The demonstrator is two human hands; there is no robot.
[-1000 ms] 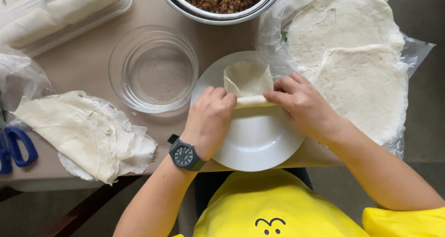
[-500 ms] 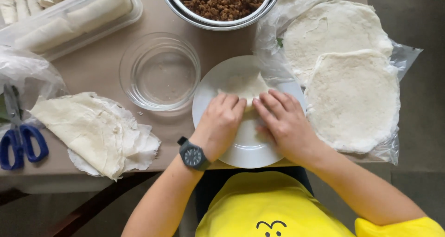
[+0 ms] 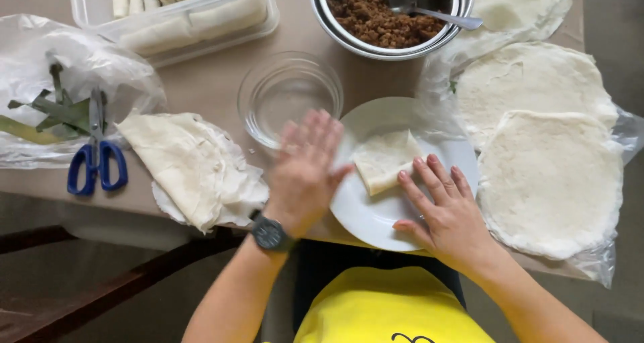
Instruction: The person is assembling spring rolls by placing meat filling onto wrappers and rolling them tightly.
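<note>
2 bowls (image 3: 290, 94), 1 plate (image 3: 376, 215), 1 scissors (image 3: 95, 162).

Beside the glossy white ceramic plate (image 3: 376, 215) stands a clear, smooth glass bowl (image 3: 288, 94). Beyond the plate, a shiny metal bowl (image 3: 349, 31) holds crumbly brown filling (image 3: 376, 17). Right of the plate, matt floury wrappers (image 3: 550, 175) lie on crinkled clear plastic (image 3: 600, 266).

Clear plastic bag (image 3: 74, 81) at 10 o'clock, crumpled, holding green leaves. Clear plastic wrap (image 3: 607, 266) at 3 o'clock, under pale round wrappers. No labels, signs, screens.
</note>
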